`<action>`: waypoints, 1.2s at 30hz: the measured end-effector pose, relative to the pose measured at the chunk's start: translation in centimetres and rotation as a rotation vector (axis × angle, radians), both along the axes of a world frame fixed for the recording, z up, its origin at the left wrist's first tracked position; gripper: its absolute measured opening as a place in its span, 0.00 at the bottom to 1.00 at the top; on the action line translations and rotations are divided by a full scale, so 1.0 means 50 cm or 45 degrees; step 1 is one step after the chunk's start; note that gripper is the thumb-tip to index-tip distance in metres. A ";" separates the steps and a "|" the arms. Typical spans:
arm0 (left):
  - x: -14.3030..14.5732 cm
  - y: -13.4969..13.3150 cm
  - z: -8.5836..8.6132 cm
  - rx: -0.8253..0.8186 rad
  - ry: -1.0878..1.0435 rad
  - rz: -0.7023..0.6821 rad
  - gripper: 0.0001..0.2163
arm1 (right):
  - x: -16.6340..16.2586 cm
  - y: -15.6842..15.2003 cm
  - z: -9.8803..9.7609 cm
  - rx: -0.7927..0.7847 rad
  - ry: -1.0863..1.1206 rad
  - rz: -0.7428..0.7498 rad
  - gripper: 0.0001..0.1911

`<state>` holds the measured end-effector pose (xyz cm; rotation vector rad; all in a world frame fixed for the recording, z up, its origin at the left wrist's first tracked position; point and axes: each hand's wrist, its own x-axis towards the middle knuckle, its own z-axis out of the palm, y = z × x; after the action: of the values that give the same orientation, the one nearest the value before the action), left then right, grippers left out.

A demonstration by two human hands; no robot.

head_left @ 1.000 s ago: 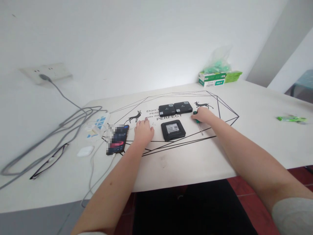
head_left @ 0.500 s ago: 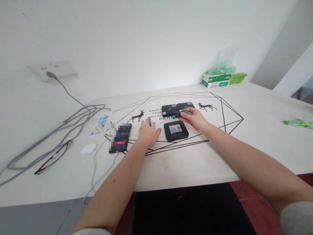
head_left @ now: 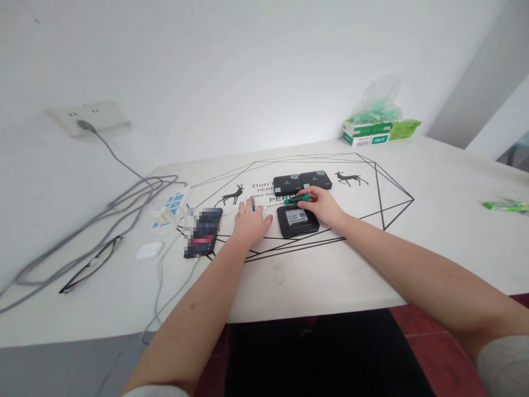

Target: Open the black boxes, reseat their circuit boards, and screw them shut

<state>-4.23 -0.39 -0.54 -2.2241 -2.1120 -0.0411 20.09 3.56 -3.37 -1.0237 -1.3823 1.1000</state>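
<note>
My right hand (head_left: 324,205) is closed on a screwdriver (head_left: 296,199) with a green and black handle. The tool lies nearly level, its thin shaft toward the left. It is just behind a square black box (head_left: 308,225) with a white label on its upper face. My left hand (head_left: 251,223) rests on the table left of that box, fingers spread. By its fingertips is a small blue and grey object (head_left: 253,203), partly covered and too small to name. Two more black boxes, one on the left (head_left: 287,184) and one on the right (head_left: 316,179), lie side by side behind the screwdriver.
A phone (head_left: 204,232) with a cable, a white case (head_left: 149,251), eyeglasses (head_left: 91,266) and a power strip (head_left: 169,209) lie to the left, with grey cable loops (head_left: 124,201). Green and white cartons (head_left: 366,132) stand at the back right. A green packet (head_left: 506,206) lies far right.
My right hand has moved down and slightly left with the screwdriver, which now sits lower, close to the labelled box. My left hand has stayed in place.
</note>
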 end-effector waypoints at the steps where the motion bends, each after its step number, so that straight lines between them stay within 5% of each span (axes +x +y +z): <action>1: 0.000 0.000 0.000 0.005 -0.003 0.000 0.26 | 0.000 -0.001 0.001 -0.002 -0.035 -0.004 0.22; 16: -0.005 0.004 -0.005 0.073 -0.059 -0.052 0.23 | -0.002 -0.011 0.021 -0.135 0.241 0.067 0.24; 23: -0.006 0.007 -0.003 0.135 -0.091 -0.053 0.21 | 0.015 -0.007 0.034 -0.182 0.343 -0.098 0.24; 36: 0.004 0.025 -0.018 0.312 -0.585 -0.574 0.14 | 0.070 0.023 0.049 -0.180 0.404 -0.166 0.15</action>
<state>-4.04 0.84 -1.42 -2.6580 -1.5891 -0.8579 23.57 4.71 -0.91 -0.9762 -0.9828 1.2163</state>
